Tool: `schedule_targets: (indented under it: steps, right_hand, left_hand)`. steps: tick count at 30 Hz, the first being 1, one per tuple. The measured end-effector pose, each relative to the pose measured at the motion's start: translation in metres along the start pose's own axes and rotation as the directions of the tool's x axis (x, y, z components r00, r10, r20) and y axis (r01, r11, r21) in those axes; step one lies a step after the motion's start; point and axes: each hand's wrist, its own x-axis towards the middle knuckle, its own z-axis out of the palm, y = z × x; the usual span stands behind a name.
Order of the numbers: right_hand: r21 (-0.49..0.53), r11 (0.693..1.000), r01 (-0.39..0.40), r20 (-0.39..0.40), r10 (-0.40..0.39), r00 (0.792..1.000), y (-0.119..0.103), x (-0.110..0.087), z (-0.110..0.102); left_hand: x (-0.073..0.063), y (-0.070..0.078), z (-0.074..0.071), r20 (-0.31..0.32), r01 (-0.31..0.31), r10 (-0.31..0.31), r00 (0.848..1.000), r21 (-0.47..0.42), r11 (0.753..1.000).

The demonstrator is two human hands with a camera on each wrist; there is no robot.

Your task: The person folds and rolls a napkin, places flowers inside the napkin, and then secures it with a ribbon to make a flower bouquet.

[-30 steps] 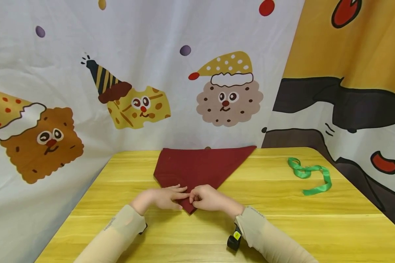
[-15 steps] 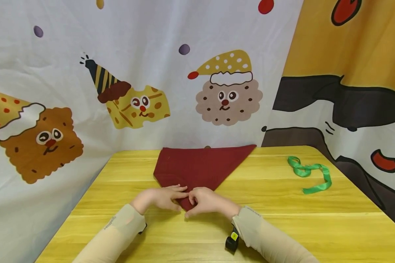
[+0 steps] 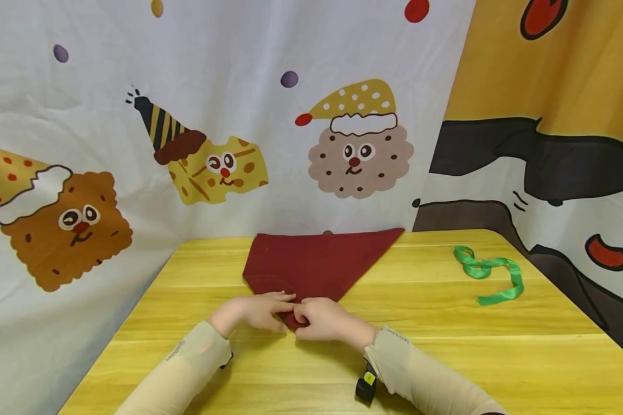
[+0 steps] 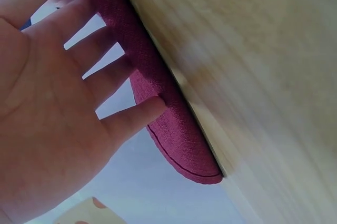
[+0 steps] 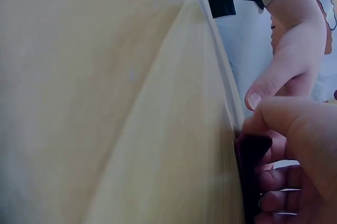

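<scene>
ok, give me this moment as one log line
left grip: fingers spread on maroon cloth | right grip: pinches cloth near its closest corner | green ribbon: on table, apart from cloth

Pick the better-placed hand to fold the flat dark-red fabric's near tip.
Likely the right hand: it is curled at that tip, while the left hand lies spread on the fabric.

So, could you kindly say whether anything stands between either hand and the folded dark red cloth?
Nothing visible does: the left hand and right hand both touch the folded dark red cloth; the curled green ribbon lies apart.
</scene>
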Motion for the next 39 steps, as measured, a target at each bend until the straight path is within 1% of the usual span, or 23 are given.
schedule_targets:
  steps: [2,4,9,13,16,20,24,27,30,34,39]
  right_hand:
    - [-0.015,1.0,0.013,-0.005,-0.013,1.0,0.001,-0.001,0.0]
    - [0.0,1.0,0.018,-0.014,-0.018,1.0,0.003,-0.001,-0.001]
    - [0.116,0.993,0.016,-0.034,-0.012,0.999,0.009,-0.004,-0.003]
    - [0.22,0.975,0.01,-0.046,0.0,0.999,0.015,-0.007,-0.004]
    - [0.283,0.959,0.002,-0.052,0.013,0.999,0.018,-0.009,-0.004]
    - [0.382,0.924,-0.023,-0.054,0.047,0.997,0.022,-0.013,-0.004]
    - [0.48,0.875,-0.068,-0.037,0.098,0.995,0.025,-0.016,-0.006]
    - [0.527,0.845,-0.085,-0.027,0.117,0.993,0.028,-0.016,-0.008]
    - [0.555,0.827,-0.092,-0.031,0.131,0.991,0.03,-0.017,-0.013]
    - [0.586,0.8,-0.126,-0.016,0.166,0.986,0.034,-0.019,-0.018]
    - [0.651,0.733,-0.197,0.039,0.226,0.973,0.039,-0.021,-0.024]
  left_hand:
    - [0.001,0.001,0.0,-0.001,0.006,-0.006,1.0,0.011,1.0]
    - [0.002,0.003,0.0,-0.003,0.014,-0.014,1.0,0.029,0.999]
    - [0.005,0.008,-0.002,-0.02,0.026,-0.024,0.999,0.096,0.995]
    - [0.009,0.01,-0.005,-0.033,0.033,-0.028,0.999,0.144,0.989]
    - [0.013,0.011,-0.005,-0.051,0.022,-0.013,0.999,0.179,0.984]
    - [0.02,0.01,-0.005,-0.11,-0.01,0.036,0.993,0.224,0.975]
    - [0.028,0.009,-0.006,-0.186,-0.05,0.1,0.977,0.256,0.965]
    - [0.033,0.009,-0.007,-0.224,-0.071,0.128,0.966,0.246,0.967]
    - [0.036,0.01,-0.01,-0.232,-0.061,0.116,0.966,0.23,0.971]
    - [0.041,0.014,-0.014,-0.232,-0.034,0.091,0.968,0.238,0.971]
    - [0.048,0.019,-0.017,-0.264,-0.002,0.072,0.962,0.257,0.967]
